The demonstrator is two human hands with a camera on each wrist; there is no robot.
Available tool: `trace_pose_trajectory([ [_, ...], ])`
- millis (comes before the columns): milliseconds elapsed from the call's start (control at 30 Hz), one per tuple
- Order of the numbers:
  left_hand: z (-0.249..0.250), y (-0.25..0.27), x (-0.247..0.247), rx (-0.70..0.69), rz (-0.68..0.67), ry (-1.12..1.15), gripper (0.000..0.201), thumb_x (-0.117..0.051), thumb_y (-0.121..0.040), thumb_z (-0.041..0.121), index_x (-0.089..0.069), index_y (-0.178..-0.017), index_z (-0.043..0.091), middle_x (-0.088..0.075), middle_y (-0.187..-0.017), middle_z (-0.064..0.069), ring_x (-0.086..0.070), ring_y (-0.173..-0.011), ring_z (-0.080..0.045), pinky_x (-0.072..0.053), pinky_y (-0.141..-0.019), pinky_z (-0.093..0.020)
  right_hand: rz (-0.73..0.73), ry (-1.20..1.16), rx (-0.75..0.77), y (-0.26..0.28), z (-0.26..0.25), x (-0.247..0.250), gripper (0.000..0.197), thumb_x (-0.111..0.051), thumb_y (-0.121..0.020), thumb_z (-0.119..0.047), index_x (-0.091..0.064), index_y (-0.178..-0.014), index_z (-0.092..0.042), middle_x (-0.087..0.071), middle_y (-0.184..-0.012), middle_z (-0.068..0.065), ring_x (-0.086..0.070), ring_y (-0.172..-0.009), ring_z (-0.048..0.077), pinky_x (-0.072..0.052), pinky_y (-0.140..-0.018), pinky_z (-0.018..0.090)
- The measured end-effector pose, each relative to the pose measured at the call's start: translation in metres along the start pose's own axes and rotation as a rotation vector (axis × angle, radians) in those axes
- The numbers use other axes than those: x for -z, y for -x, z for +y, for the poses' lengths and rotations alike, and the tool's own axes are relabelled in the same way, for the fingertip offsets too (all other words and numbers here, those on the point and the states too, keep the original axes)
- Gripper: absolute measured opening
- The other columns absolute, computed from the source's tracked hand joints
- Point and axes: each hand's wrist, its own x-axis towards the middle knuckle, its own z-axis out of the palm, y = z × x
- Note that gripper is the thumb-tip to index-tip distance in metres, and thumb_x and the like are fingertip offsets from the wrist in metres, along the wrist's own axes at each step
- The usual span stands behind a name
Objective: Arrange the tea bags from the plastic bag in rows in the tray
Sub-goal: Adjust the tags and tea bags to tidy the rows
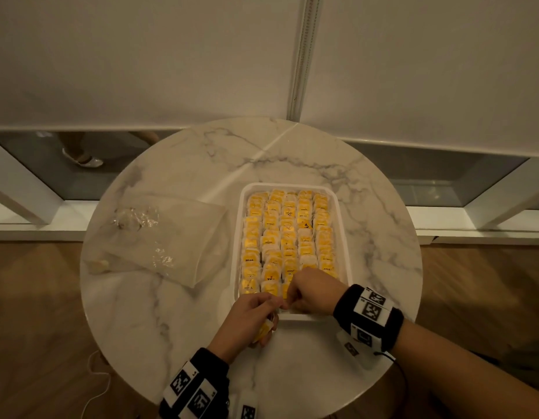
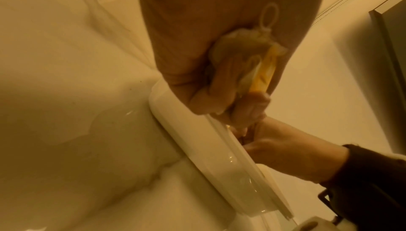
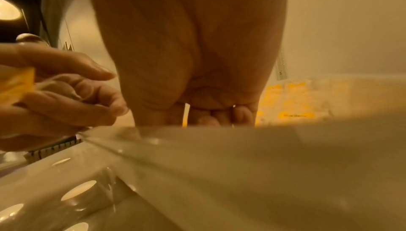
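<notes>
Tea bags (image 2: 252, 64) clutched in curled left hand (image 1: 247, 319), right hand (image 1: 313, 294) curled over tray (image 1: 238, 237), grip unclear

- Round tabletop of white marble (image 1: 307, 152), veined grey.
- Rectangular white plastic tray (image 1: 349, 237).
- Small yellow-tagged tea bags (image 1: 289, 234), black lettering, pale pouches.
- Clear crinkled plastic bag (image 1: 159, 237) at nine o'clock.
- Black wristbands (image 1: 368, 319), black-and-white square markers.

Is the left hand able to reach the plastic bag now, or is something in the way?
Probably yes. The bare marble table lies between the left hand and the plastic bag, so the way is free. But that hand already holds tea bags, so it could hardly grasp anything more.
</notes>
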Motion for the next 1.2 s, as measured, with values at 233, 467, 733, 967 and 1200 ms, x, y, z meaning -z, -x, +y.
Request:
trace_pose_trajectory([
  [233, 0.006, 0.0, 0.005, -0.019, -0.059, -0.151, 0.031, -0.055, -0.099, 0.025, -0.078, -0.083, 0.01, -0.057, -0.055, -0.01, -0.045, -0.035, -0.014, -0.031, -0.037, -0.02, 0.058, 0.041, -0.057, -0.01, 0.0, 0.002, 0.013, -0.067, -0.086, -0.021, -0.077, -0.093, -0.018, -0.073, -0.091, 0.003, -0.066, -0.082, 0.023, -0.05, -0.071, 0.03],
  [467, 0.01, 0.0, 0.006, -0.014, -0.086, -0.222, 0.038, -0.056, -0.098, 0.022, -0.077, -0.071, 0.003, -0.052, -0.047, 0.001, -0.043, -0.035, -0.011, -0.035, -0.041, -0.02, 0.113, 0.149, -0.062, -0.012, -0.002, 0.008, 0.016, -0.059, -0.088, -0.018, -0.075, -0.09, -0.02, -0.071, -0.094, 0.004, -0.062, -0.088, 0.025, -0.037, -0.075, 0.028],
  [733, 0.01, -0.001, 0.01, -0.002, -0.085, -0.096, 0.044, -0.052, -0.1, 0.031, -0.075, -0.076, 0.002, -0.056, -0.057, -0.013, -0.042, -0.036, -0.016, -0.03, -0.042, -0.023, 0.137, 0.003, -0.049, -0.007, 0.0, 0.008, 0.013, -0.065, -0.088, -0.022, -0.075, -0.095, -0.018, -0.07, -0.095, 0.002, -0.064, -0.087, 0.02, -0.052, -0.077, 0.032],
  [967, 0.019, 0.002, 0.008, 0.141, 0.047, 0.469, 0.054, -0.038, -0.102, 0.046, -0.064, -0.108, -0.001, -0.056, -0.062, -0.008, -0.043, -0.038, -0.014, -0.024, -0.036, -0.013, 0.346, -0.419, 0.129, 0.036, -0.027, 0.024, 0.013, -0.069, -0.087, -0.034, -0.074, -0.091, -0.022, -0.065, -0.068, -0.004, -0.058, -0.062, 0.009, -0.047, -0.064, 0.028],
  [1200, 0.028, 0.003, -0.001, 0.16, 0.017, 0.662, 0.051, -0.036, -0.1, 0.052, -0.061, -0.098, 0.007, -0.055, -0.063, -0.005, -0.042, -0.037, -0.012, -0.03, -0.034, -0.018, 0.376, -0.424, 0.229, 0.047, -0.051, 0.018, 0.031, -0.076, -0.081, -0.038, -0.069, -0.111, -0.036, -0.058, -0.074, -0.011, -0.053, -0.074, 0.002, -0.034, -0.065, 0.013],
])
